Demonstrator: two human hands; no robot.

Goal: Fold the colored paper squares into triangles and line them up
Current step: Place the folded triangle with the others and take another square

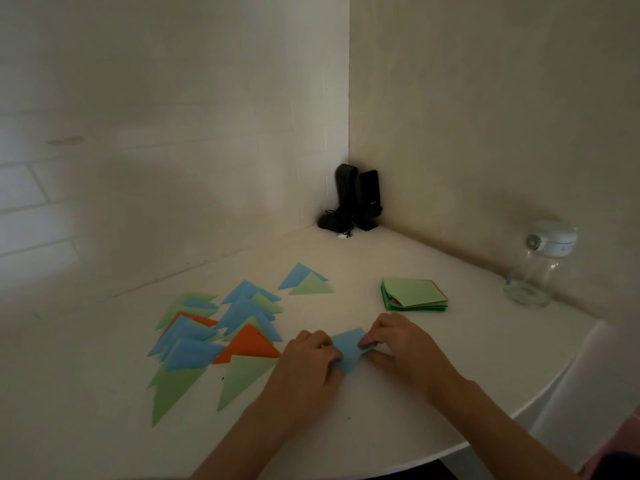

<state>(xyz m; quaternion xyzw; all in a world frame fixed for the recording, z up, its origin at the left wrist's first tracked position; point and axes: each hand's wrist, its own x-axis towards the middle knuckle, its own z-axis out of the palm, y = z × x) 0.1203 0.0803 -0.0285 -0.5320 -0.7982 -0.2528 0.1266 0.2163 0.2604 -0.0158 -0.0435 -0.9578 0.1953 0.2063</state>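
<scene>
Left hand [311,358] and right hand [394,344] pinching a thin blue paper [348,349], flat folded triangles [221,337] at nine o'clock, square paper stack [414,294] at one o'clock

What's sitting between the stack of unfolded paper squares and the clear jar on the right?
Nothing: in the head view, only bare white table lies between the stack of squares and the clear jar.

The square sheet of thin paper being folded [349,348] is light blue. The flat folded paper triangles [221,337] are light blue, pale green and orange, all plain. The small stack of square papers [414,294] shows pale green on top, with green and orange edges. The smooth rounded worktop [381,427] is plain white. The two upright speakers [358,199] are black.
</scene>
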